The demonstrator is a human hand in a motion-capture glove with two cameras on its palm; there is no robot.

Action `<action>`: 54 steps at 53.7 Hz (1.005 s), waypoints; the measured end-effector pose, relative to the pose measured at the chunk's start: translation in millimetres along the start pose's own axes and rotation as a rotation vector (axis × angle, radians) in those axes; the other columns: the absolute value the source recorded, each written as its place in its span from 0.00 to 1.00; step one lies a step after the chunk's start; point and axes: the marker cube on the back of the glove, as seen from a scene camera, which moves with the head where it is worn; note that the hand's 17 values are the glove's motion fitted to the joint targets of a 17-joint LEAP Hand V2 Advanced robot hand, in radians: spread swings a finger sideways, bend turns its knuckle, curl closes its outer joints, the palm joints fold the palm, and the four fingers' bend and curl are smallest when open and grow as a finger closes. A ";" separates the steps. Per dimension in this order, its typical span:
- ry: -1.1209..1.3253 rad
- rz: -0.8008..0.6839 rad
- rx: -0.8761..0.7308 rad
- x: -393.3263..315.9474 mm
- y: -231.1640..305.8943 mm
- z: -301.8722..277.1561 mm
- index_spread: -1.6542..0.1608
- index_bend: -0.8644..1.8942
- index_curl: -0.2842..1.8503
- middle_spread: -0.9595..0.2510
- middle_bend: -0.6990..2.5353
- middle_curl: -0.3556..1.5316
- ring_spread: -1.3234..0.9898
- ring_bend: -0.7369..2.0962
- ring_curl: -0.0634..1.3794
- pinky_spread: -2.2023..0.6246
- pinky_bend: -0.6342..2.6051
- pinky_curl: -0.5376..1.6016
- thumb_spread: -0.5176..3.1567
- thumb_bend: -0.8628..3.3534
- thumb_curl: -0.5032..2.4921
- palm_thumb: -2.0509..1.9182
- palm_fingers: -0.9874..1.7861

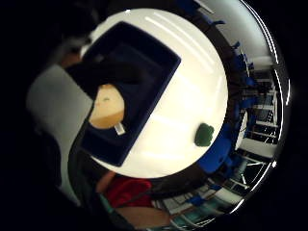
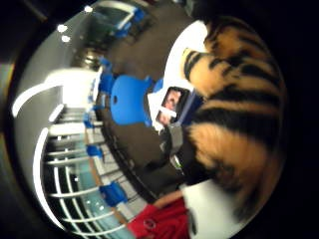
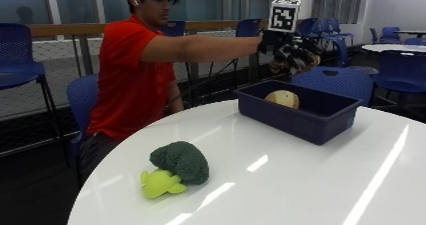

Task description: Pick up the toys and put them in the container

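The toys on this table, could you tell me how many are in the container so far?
Done: one tan plush toy lies in the blue container. In hand: the gloved right hand holds a striped tiger toy in the air above the container. Left: the green broccoli toy lies on the white table, apart from the container.

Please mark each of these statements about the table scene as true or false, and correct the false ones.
1. The gloved right hand holds a striped plush toy above the blue container. True.
2. The container is empty. False: a tan round toy lies in it.
3. The broccoli toy lies on the white table. True.
4. The broccoli toy is inside the container. False: it lies on the table, apart from the container.
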 end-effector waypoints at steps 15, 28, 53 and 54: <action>0.045 0.008 -0.021 50.1 16.3 19.6 0.71 0.34 0.30 0.72 0.26 0.40 0.55 0.37 0.29 0.76 0.55 0.45 0.43 0.19 0.36 0.50 0.26; 0.067 0.102 -0.020 126.1 44.0 37.1 0.72 0.35 0.27 0.76 0.25 0.36 0.59 0.33 0.27 0.80 0.51 0.43 0.42 0.18 0.31 0.49 0.26; 0.123 0.257 -0.021 253.2 98.3 52.6 0.73 0.36 0.24 0.76 0.25 0.32 0.60 0.32 0.25 0.82 0.48 0.40 0.41 0.18 0.25 0.49 0.27; 0.126 0.265 -0.022 258.3 100.3 53.8 0.73 0.36 0.24 0.76 0.25 0.32 0.59 0.32 0.24 0.82 0.48 0.40 0.40 0.18 0.25 0.49 0.27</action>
